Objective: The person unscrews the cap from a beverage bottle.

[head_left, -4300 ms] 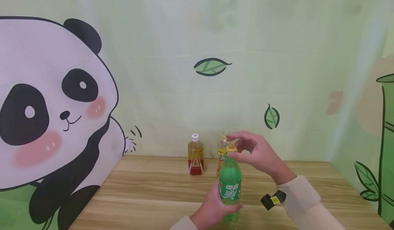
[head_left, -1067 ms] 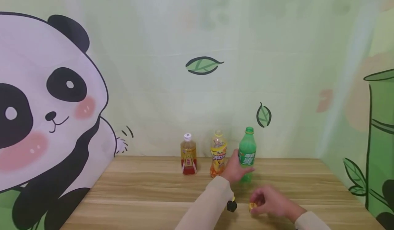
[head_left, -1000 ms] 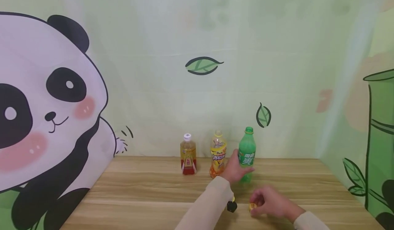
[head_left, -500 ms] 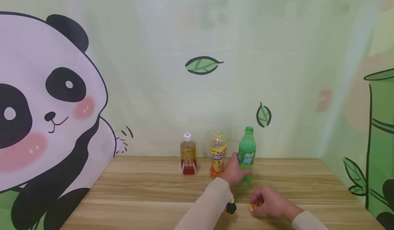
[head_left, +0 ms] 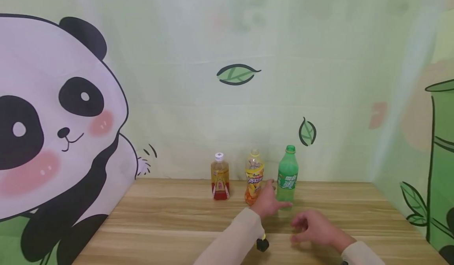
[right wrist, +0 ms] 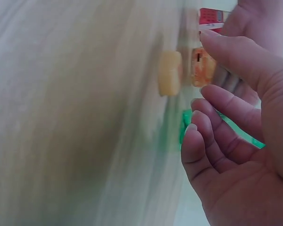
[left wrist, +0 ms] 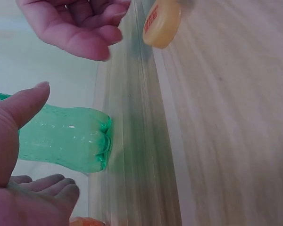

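The green soda bottle (head_left: 288, 166) stands upright and uncapped at the right of a row of bottles. My left hand (head_left: 267, 202) is beside its lower part, thumb and fingers spread; a gap shows between hand and bottle in the left wrist view. My right hand (head_left: 317, 227) hovers low over the table nearer to me, fingers loosely bent and holding nothing. Just past its fingertips a yellow-orange bottle cap (right wrist: 170, 73) lies on the tabletop, its red print showing in the left wrist view. In the head view the right fingers mostly hide that cap.
Left of the green bottle stands an orange drink bottle (head_left: 253, 176) with a yellow label, close by the left hand. Further left is a tea bottle (head_left: 220, 178) with a white cap. A panda-print backdrop (head_left: 184, 111) rises behind the wooden table (head_left: 159, 214).
Earlier the left hand gripped the green bottle while the right was at its cap. The bottle then went down at the right. Since then, both hands have let go of bottle and cap.
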A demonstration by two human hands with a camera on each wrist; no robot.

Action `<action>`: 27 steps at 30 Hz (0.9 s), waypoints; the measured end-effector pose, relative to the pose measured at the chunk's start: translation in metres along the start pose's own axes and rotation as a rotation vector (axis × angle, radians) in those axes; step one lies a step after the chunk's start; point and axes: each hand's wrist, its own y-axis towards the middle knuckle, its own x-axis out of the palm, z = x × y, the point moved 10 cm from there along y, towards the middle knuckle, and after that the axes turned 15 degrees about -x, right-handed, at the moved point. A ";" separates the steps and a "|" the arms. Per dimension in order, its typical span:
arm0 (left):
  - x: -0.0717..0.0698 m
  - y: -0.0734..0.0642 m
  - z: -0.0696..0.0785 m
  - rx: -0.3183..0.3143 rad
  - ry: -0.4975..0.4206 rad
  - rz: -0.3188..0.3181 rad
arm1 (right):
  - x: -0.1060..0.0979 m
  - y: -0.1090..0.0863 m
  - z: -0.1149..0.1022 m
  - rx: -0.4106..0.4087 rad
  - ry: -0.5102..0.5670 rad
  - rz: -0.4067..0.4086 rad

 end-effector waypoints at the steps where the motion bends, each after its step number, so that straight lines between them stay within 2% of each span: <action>1: -0.001 -0.001 -0.002 -0.002 0.006 0.001 | -0.001 0.001 -0.001 -0.003 -0.006 -0.001; 4: -0.003 -0.003 -0.008 -0.021 0.025 -0.008 | -0.005 0.003 -0.005 0.002 -0.007 -0.003; 8: -0.008 -0.014 -0.012 -0.032 0.044 -0.035 | -0.010 0.006 -0.007 0.021 0.015 0.019; 16: -0.026 -0.052 -0.010 -0.004 0.063 -0.097 | -0.019 0.015 -0.017 -0.005 0.077 0.098; 20: -0.038 -0.067 -0.005 0.052 0.018 -0.122 | -0.022 0.022 -0.024 -0.010 0.108 0.156; 22: -0.047 -0.073 -0.003 0.103 -0.017 -0.115 | -0.023 0.026 -0.029 -0.012 0.124 0.187; 27: -0.077 -0.080 -0.003 0.196 -0.119 -0.027 | -0.022 0.038 -0.042 -0.031 0.167 0.261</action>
